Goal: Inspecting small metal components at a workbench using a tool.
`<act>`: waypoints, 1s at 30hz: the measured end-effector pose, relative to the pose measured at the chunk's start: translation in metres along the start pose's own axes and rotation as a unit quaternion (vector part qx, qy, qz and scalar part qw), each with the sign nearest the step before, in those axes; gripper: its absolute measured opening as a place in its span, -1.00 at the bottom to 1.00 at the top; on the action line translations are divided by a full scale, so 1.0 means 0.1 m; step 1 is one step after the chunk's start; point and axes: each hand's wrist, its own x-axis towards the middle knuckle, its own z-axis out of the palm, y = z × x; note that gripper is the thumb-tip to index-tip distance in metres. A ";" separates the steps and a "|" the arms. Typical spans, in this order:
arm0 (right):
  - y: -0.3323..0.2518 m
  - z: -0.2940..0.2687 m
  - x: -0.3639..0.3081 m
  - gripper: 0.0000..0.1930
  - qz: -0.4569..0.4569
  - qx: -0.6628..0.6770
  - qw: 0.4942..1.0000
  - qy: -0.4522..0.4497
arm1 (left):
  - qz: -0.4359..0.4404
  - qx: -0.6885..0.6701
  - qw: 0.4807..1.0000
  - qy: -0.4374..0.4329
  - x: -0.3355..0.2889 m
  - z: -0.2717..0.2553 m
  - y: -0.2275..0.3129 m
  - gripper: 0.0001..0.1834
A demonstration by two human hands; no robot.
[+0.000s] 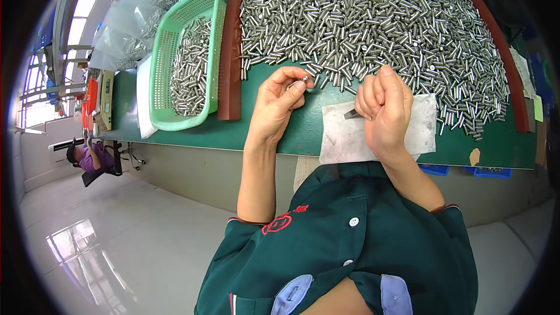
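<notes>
Green tabletop (306, 125): left fingers (288, 72) pinched around metal pin (305, 79), right fingers (370, 94) clenched, contents hidden.

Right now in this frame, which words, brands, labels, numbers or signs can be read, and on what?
None can be read.
Green shirt: red embroidery, a round outline with a small mark beside it; no legible lettering.
Beige device at left: too small.
Yellow-green slip at right: too small.

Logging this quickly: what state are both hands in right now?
Left hand: closed, pinching a small metal piece.
Right hand: closed, apparently around a dark tool, mostly hidden.
</notes>
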 end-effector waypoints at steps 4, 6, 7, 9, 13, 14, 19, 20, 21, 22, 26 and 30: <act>0.00 -0.01 0.00 -0.63 -0.003 -0.007 1.000 0.001 | -0.033 0.046 0.998 0.011 -0.02 0.04 0.03 -0.89; 0.00 -0.01 0.00 -0.63 0.005 -0.002 1.000 0.004 | -0.034 0.111 0.993 0.015 -0.07 0.10 0.04 -0.90; 0.00 -0.02 0.01 -0.63 0.012 -0.001 1.000 0.007 | -0.032 0.177 0.984 0.018 -0.10 0.14 0.04 -0.90; 0.00 -0.01 0.02 -0.63 0.000 -0.033 0.999 0.001 | 0.012 0.305 0.952 0.028 -0.19 0.30 0.08 -0.92; -0.02 -0.01 0.01 -0.63 0.008 0.002 1.000 0.002 | 0.076 0.509 0.857 0.018 -0.28 0.40 -0.04 -0.94; -0.02 -0.02 0.00 -0.63 -0.003 0.028 1.000 -0.002 | 0.106 0.516 0.849 0.034 -0.30 0.43 -0.07 -0.94; 0.01 -0.05 0.02 -0.61 -0.014 0.063 0.998 0.008 | 0.110 0.525 0.843 0.045 -0.30 0.44 -0.14 -0.94; 0.01 -0.05 0.02 -0.61 -0.009 0.058 0.998 0.008 | 0.107 0.525 0.843 0.046 -0.30 0.44 -0.14 -0.94; 0.02 -0.05 0.02 -0.61 -0.003 0.053 0.999 0.008 | 0.106 0.524 0.844 0.045 -0.31 0.45 -0.14 -0.94; 0.02 -0.04 0.02 -0.63 -0.001 0.016 1.000 0.002 | 0.103 0.524 0.844 0.046 -0.31 0.45 -0.14 -0.94; 0.02 -0.05 0.02 -0.63 0.004 0.018 1.000 0.002 | 0.110 0.518 0.847 0.058 -0.31 0.45 -0.17 -0.95; 0.02 -0.03 0.02 -0.63 0.002 0.009 1.000 -0.003 | 0.108 0.514 0.849 0.061 -0.31 0.46 -0.16 -0.95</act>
